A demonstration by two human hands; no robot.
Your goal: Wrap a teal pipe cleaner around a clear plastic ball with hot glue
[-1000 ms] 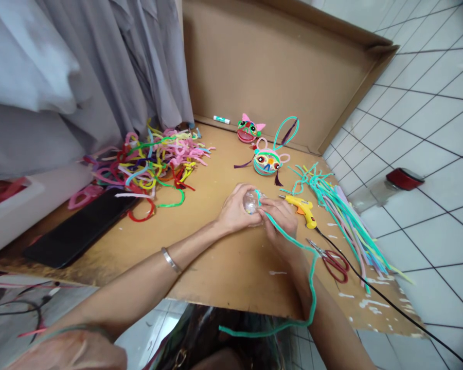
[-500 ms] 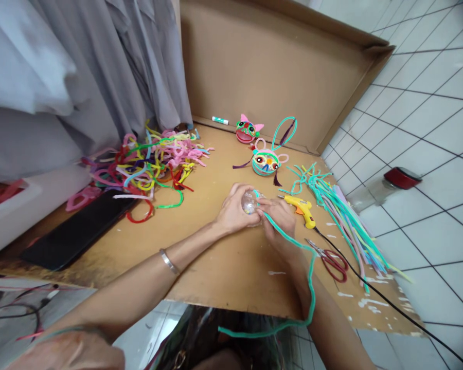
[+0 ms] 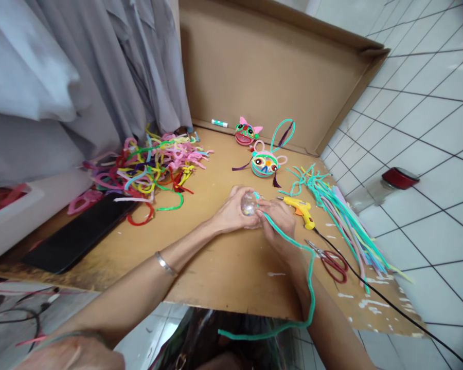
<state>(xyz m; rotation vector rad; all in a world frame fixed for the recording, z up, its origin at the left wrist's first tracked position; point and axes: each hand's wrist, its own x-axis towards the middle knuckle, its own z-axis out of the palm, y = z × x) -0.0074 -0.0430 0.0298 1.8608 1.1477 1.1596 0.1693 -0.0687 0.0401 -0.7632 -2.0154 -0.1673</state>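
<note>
Near the table's (image 3: 216, 277) middle, your left hand (image 3: 233, 209) curls its fingers around a clear ball (image 3: 249, 204). Your right hand (image 3: 278, 218) pinches a teal pipe cleaner (image 3: 289, 239) against the ball's right side; its free length drapes over your right forearm, past the table edge. Glue gun (image 3: 301, 209) and red-handled scissors (image 3: 334, 264): right of your right hand. Two decorated faces (image 3: 265, 163) (image 3: 247, 131): beyond.

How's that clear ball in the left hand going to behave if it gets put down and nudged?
The clear ball, held in the left hand, would probably roll, since it looks round. It seems thin-walled and see-through, so it is likely light for its size. Its shiny surface suggests it could be somewhat slippery.
</note>
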